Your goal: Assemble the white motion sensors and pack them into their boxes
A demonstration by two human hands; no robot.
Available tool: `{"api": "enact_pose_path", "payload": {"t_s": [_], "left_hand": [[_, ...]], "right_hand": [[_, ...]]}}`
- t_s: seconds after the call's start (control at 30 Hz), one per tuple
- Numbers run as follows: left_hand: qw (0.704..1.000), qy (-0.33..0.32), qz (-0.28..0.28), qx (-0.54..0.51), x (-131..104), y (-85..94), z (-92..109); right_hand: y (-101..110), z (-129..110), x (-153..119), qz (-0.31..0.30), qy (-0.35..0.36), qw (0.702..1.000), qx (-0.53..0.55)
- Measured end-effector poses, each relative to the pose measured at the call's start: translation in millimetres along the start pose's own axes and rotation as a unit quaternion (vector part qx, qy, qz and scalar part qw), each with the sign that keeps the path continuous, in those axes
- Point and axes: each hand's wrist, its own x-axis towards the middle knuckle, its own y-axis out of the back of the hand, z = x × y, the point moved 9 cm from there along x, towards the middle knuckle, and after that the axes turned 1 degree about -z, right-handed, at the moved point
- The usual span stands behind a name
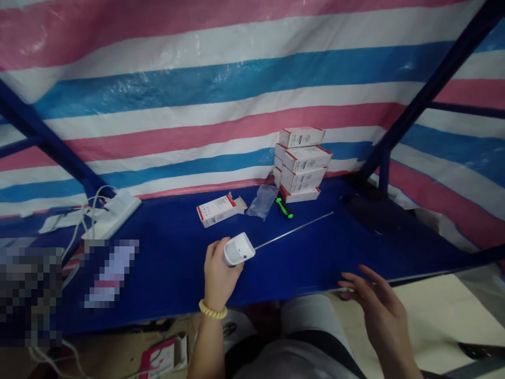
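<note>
My left hand (pixel 221 276), with a yellow coil band at the wrist, is closed around a small white device (pixel 240 249) that looks like a motion sensor. A long thin metal antenna (pixel 294 230) sticks out of the device toward the right. My right hand (pixel 379 300) hangs near the table's front edge with its fingers apart and nothing in them. Beyond the device lie an opened white and red box (pixel 218 209), a clear plastic bag (pixel 263 202) and a green and black screwdriver (pixel 284 208).
Several white and red boxes (pixel 303 166) are stacked at the back of the blue table (pixel 165 263). A white power strip (pixel 114 213) with cables lies at the left. Blue frame posts (pixel 430 89) and a striped sheet (pixel 197 95) enclose the table.
</note>
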Motion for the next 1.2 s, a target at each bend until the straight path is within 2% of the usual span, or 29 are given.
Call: {"api": "enact_pose_path", "payload": {"t_s": [0.07, 0.17, 0.27, 0.33, 0.4, 0.5, 0.63, 0.7, 0.77, 0.83, 0.93, 1.0, 1.1, 1.2], "left_hand": [[1.0, 0.009, 0.016, 0.008, 1.8, 6.1, -4.2], [0.999, 0.002, 0.028, 0.031, 12.9, 13.4, -4.5], [0.997, -0.054, -0.036, 0.036, 35.6, 2.8, 8.2], [0.994, -0.078, -0.066, 0.03, 54.1, -5.2, 14.6], [0.992, -0.093, -0.076, 0.03, 71.6, -11.5, 17.2], [0.99, -0.115, -0.075, 0.014, 89.5, -18.4, 17.7], [0.986, -0.156, -0.052, -0.025, 95.9, -23.6, 19.0], [0.984, -0.168, -0.025, -0.061, 93.4, -23.0, 19.3], [0.98, -0.178, -0.014, -0.093, 87.2, -24.1, 21.1], [0.977, -0.181, -0.021, -0.108, 77.9, -26.0, 24.0], [0.98, -0.164, -0.032, -0.11, 57.6, -23.5, 26.2], [0.982, -0.156, -0.039, -0.104, 38.0, -18.2, 27.5], [0.989, -0.109, -0.011, -0.097, 6.3, -3.6, 20.3], [0.995, -0.054, 0.015, -0.087, -17.4, 5.7, 8.4]], "right_hand": [[-8.0, -13.3, 6.5, 0.004, 0.029, 1.0, -0.007], [-35.8, -33.3, 14.2, -0.007, 0.086, 0.996, 0.006], [-80.1, -38.1, 23.2, -0.06, 0.11, 0.992, 0.031], [-106.9, -36.2, 31.9, -0.072, 0.109, 0.991, 0.04], [-121.8, -41.6, 40.7, -0.033, 0.139, 0.988, 0.054], [-141.1, -57.9, 49.6, -0.014, 0.187, 0.98, 0.068], [-139.2, -67.5, 53.6, 0.069, 0.195, 0.97, 0.125], [-139.8, -64.7, 48.1, 0.097, 0.199, 0.964, 0.15], [-151.0, -58.4, 36.7, 0.077, 0.206, 0.966, 0.134], [-167.9, -46.2, 19.1, 0.016, 0.197, 0.975, 0.102], [-183.7, -20.4, -14.9, -0.102, 0.141, 0.981, 0.082], [-177.4, -6.4, -36.0, -0.145, 0.088, 0.983, 0.077], [-156.2, 7.2, -64.8, -0.193, 0.019, 0.981, 0.013], [-119.6, 20.2, -97.8, -0.208, -0.007, 0.978, -0.026]]}}
